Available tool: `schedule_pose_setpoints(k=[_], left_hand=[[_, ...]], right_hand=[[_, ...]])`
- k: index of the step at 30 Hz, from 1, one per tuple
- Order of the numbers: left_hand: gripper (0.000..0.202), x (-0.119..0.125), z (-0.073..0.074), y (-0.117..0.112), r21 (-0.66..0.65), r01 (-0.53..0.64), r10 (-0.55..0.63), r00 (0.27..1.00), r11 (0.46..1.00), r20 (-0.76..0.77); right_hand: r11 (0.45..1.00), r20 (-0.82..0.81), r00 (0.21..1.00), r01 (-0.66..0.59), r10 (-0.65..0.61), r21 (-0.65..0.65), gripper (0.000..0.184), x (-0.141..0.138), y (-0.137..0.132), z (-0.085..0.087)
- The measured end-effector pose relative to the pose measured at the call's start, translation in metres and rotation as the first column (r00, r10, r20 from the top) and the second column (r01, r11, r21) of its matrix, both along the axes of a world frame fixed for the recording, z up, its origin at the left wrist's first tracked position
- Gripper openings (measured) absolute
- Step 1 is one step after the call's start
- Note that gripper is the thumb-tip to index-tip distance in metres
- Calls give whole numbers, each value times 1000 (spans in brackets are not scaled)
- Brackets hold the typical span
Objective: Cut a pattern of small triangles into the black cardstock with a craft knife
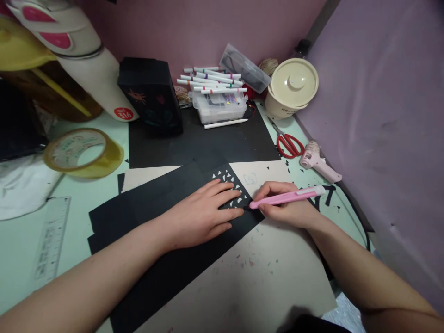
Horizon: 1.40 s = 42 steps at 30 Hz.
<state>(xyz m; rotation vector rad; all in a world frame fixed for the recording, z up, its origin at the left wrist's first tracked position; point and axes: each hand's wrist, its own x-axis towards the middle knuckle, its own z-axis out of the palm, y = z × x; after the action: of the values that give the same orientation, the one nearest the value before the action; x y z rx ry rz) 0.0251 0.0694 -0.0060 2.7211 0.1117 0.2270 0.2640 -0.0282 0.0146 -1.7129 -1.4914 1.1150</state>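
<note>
My left hand (201, 215) lies flat with its fingers spread on a sheet of black paper (149, 268). Small triangular and odd-shaped cut-outs show pale through the paper around my fingertips, near its right edge. In my right hand (289, 210) is a slim pink craft knife (277, 200), gripped like a pen. Its dark tip meets the black paper just right of my left fingertips, and the fine end of the blade is hard to make out. Beneath the paper lies a light grey board (243, 286) with small scraps and marks on it.
Red-handled scissors (290, 145) and a pink glue gun (319, 163) lie at the right. Behind are white markers (215, 81) on a plastic case, a cream lidded pot (293, 85) and a black box (151, 97). Left are a tape roll (83, 152) and a clear ruler (52, 240).
</note>
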Motion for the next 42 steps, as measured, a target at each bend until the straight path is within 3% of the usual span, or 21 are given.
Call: schedule_pose_setpoints(k=[21,27,42], left_hand=[[33,0,1,-1,3,-4,4,1000,1000,-12],[34,1,2,-1,12,-9,9,1000,1000,-11],[33,1,2,-1,-17,-14,14,1000,1000,1]], right_hand=[[1000,21,1000,-1,2,-11,10,-3,1,-1],[1000,7,1000,-2,2,-1,2,-5,2,-1],[997,10,997,71,-71,-11,4,-4,3,-3]])
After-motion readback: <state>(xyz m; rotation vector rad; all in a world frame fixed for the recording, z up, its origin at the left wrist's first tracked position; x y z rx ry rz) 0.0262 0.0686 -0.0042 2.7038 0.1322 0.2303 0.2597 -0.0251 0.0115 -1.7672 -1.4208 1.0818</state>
